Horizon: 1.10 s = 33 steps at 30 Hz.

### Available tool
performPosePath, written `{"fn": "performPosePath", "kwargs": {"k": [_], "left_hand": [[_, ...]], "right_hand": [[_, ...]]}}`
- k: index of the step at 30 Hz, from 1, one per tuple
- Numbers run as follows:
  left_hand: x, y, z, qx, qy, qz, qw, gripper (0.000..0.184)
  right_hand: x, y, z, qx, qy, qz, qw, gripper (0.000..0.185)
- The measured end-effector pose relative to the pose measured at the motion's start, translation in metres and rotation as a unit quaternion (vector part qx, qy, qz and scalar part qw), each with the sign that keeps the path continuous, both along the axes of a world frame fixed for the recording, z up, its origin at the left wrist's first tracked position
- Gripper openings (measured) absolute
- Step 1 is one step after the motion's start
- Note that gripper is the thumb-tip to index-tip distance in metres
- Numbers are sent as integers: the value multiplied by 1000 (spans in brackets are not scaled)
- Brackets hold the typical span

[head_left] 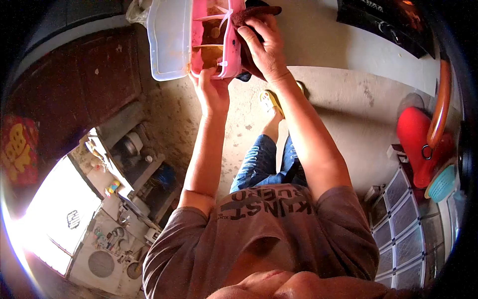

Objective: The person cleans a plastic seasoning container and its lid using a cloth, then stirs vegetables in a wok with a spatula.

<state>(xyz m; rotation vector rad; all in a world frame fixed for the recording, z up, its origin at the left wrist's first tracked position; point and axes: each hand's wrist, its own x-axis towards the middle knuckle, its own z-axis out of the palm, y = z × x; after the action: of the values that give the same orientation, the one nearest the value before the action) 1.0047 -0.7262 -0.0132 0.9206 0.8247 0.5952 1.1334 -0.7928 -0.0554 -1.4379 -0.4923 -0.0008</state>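
Observation:
A pink spice box (229,50) with several compartments is held up at the top of the view. Its clear lid (170,42) hangs open to the left. Brown and orange-brown contents and small spoons (215,32) show inside. My left hand (213,92) grips the box's near end from below, thumb at the rim. My right hand (269,47) is closed on a dark brown cloth (253,62), which lies against the box's right side. Part of the cloth is hidden behind my fingers.
A pale counter (318,37) runs along the top right, bearing a black gas stove (388,25). Shelves with pots (132,144) stand at left. At right are a red object (416,144), a turquoise basket (442,183) and a paned cabinet (403,219).

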Motion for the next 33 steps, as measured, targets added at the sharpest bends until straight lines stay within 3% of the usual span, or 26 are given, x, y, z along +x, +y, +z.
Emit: {"fn": "performPosePath", "kwargs": {"k": [6,15,20,25,33], "left_hand": [[2,4,-6,-5,7,-6,1000,59],[11,2,-24,-32,-12,56,998,50],[17,0,-29,-50,-34,69,996,47],[23,1,-39,-11,-24,105,994,46],[22,4,-53,15,-17,118,993,44]], "right_hand": [[11,-2,4,-62,-137,58,987,17],[-38,-14,-7,-61,5,87,994,12],[-55,-16,-5,-68,24,67,995,11],[-64,-14,-3,-68,77,55,993,14],[-68,-13,-10,-98,10,54,994,18]]}}
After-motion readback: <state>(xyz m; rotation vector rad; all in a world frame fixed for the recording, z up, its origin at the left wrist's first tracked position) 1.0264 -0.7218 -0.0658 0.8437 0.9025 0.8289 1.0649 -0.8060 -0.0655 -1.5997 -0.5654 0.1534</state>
